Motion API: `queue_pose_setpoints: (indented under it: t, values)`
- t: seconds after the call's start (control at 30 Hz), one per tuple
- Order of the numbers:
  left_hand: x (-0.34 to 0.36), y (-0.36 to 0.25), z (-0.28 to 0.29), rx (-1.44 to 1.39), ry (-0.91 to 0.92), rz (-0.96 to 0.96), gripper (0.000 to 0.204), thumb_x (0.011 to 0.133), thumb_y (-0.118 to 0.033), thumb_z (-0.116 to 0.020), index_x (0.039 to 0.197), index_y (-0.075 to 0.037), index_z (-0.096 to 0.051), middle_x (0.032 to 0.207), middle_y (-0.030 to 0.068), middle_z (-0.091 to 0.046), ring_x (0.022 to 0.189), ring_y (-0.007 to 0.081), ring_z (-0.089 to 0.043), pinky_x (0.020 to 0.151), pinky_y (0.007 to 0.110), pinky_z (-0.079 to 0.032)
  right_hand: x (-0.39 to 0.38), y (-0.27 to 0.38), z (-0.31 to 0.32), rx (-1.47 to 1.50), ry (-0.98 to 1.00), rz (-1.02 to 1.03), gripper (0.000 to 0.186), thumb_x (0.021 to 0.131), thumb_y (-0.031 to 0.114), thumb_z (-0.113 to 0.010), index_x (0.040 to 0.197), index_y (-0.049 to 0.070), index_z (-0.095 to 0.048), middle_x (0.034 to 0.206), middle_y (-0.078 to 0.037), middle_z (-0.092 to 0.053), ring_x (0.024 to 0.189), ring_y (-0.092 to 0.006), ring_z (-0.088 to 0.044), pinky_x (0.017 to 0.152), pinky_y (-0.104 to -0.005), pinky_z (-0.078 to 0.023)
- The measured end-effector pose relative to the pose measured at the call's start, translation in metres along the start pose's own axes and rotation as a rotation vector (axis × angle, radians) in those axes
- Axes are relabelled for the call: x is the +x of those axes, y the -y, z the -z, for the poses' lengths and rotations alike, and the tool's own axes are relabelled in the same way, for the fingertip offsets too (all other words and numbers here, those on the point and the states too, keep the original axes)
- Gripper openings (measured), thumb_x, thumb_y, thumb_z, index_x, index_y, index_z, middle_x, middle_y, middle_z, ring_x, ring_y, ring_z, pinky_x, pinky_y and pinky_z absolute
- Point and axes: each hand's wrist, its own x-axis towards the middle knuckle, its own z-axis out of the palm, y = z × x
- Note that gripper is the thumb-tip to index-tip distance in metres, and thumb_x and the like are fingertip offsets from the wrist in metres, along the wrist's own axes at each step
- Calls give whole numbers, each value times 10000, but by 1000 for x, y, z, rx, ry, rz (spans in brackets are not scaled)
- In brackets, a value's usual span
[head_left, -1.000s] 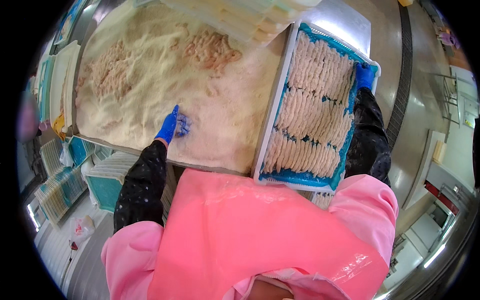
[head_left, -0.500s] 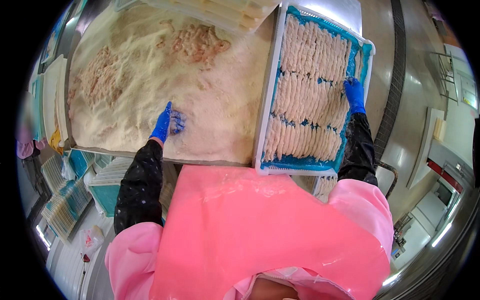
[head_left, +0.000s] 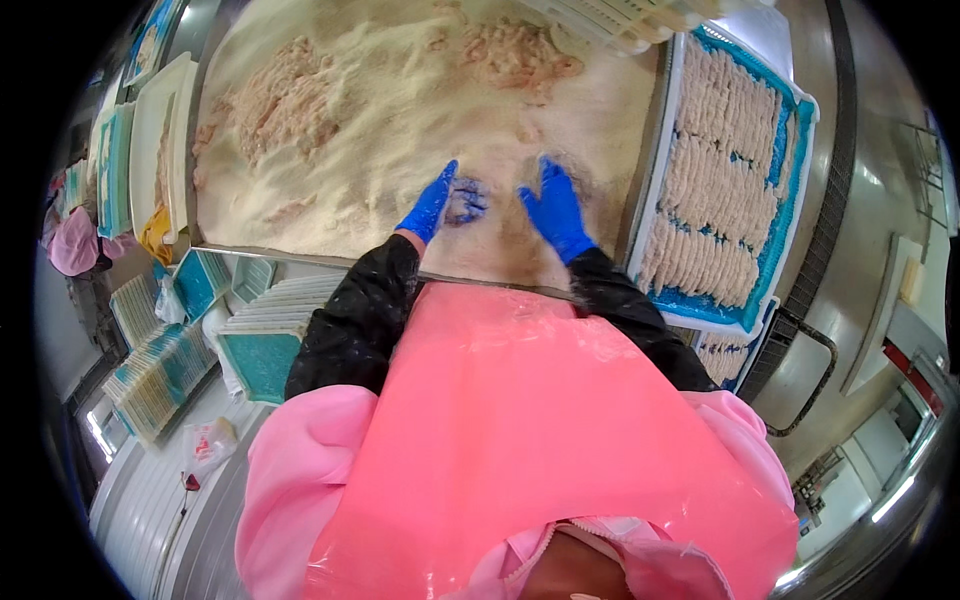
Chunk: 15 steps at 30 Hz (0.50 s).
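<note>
Both my hands wear blue gloves and are over a wide metal-edged table (head_left: 330, 258) spread with pale yellow breadcrumbs (head_left: 370, 130). My left hand (head_left: 432, 208) touches the crumbs near the front edge, thumb stretched out and its crumb-dusted fingers apart from it. Beside it, my right hand (head_left: 557, 212) reaches into the crumbs with thumb and fingers spread. I see nothing held in either. Farther back on the crumbs lie two heaps of raw pinkish meat strips, one heap (head_left: 290, 100) at the left and another heap (head_left: 520, 58) at the back.
On the right, a white tray (head_left: 745, 322) with a blue liner holds rows of crumb-coated strips (head_left: 715, 180); another filled tray (head_left: 722, 358) sits lower. Pale plastic trays (head_left: 620, 22) overhang the back edge. Stacked trays (head_left: 265, 355) stand at the lower left. A metal handle (head_left: 825, 370) juts out at right.
My right hand has left the coated strips in the tray and come down into the crumbs beside my left hand. The whole view has shifted, so the table and tray sit farther right.
</note>
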Motion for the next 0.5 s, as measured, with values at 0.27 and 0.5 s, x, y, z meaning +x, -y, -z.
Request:
queue_pose_setpoints:
  t: [0.27, 0.5]
  values:
    - [-18, 9, 28, 238, 10, -162, 412, 903, -399, -399, 1053, -62, -581, 863, 75, -631, 744, 178, -615, 671, 277, -455, 44, 20, -7, 18, -294, -82, 306, 802, 196, -604, 1066, 45, -572, 1112, -179, -537, 1035, -339, -506, 862, -369, -415]
    - [-15, 1, 42, 89, 251, -132, 405, 903, -364, -410, 1073, -25, -552, 899, 106, -625, 771, 212, -617, 704, 326, -480, 60, 17, -17, 234, -387, -31, 213, 793, 148, -629, 984, 57, -604, 913, -101, -586, 815, -228, -565, 707, -333, -453]
